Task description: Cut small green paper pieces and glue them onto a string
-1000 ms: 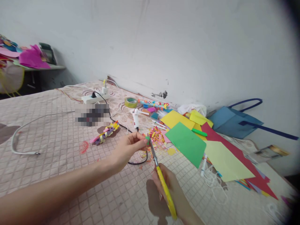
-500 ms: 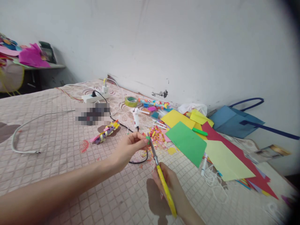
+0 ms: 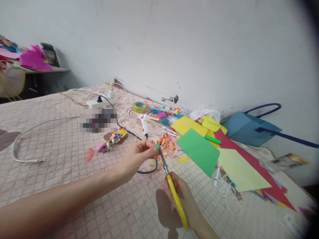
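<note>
Between thumb and fingertips, my left hand [image 3: 143, 152] pinches a small green paper piece [image 3: 157, 147]. My right hand [image 3: 180, 194] grips the yellow handles of a pair of scissors [image 3: 175, 196], its metal blades pointing up and away from me. The blade tips are right beside the green piece; whether they touch it I cannot tell. Just past the tips lies a heap of small colourful paper scraps [image 3: 167, 143]. A white glue gun [image 3: 144, 125] stands beyond my left fingers, its black cord running under that hand.
Green [image 3: 199, 151], pale yellow and red sheets overlap on the right, near a blue bag [image 3: 251, 129]. A decorated paper craft [image 3: 112, 141] lies left of the glue gun. Behind are a tape roll [image 3: 139, 107] and a power strip [image 3: 102, 102]. White string [image 3: 226, 191] lies at right.
Almost nothing differs. Both hands keep the same hold on the green paper piece and the scissors.
</note>
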`<state>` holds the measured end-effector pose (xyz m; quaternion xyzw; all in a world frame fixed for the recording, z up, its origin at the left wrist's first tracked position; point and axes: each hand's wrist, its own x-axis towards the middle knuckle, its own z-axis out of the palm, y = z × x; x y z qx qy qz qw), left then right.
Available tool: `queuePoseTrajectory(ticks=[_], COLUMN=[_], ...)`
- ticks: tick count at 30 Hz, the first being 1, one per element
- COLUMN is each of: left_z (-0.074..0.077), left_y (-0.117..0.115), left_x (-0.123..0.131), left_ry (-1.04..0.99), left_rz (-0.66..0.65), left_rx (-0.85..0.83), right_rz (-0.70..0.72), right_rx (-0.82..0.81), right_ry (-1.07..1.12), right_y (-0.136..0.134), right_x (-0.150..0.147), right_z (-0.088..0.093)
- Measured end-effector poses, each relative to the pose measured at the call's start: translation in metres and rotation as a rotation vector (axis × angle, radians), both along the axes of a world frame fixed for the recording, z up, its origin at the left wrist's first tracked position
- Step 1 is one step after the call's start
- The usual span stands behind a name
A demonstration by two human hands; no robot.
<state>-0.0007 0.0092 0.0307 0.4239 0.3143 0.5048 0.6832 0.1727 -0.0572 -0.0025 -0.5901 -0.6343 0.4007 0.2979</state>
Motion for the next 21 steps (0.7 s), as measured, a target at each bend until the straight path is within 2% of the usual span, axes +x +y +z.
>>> queuePoseTrajectory(ticks=[9,21], left_z=[-0.0016,0.0004], left_y=[0.0013,0.0009], left_x=[-0.0003,0.0], left_ry=[0.003,-0.029], left_rz=[-0.006,0.011], left_rx=[0.019,0.0], right_rz=[-0.026,-0.028], right_rx=[-0.028,-0.04], right_ry=[0.115,0.095], right_y=[0.0006,0.0002], right_x=[-0.0016,-0.0012], right_z=[0.0055,0.0073])
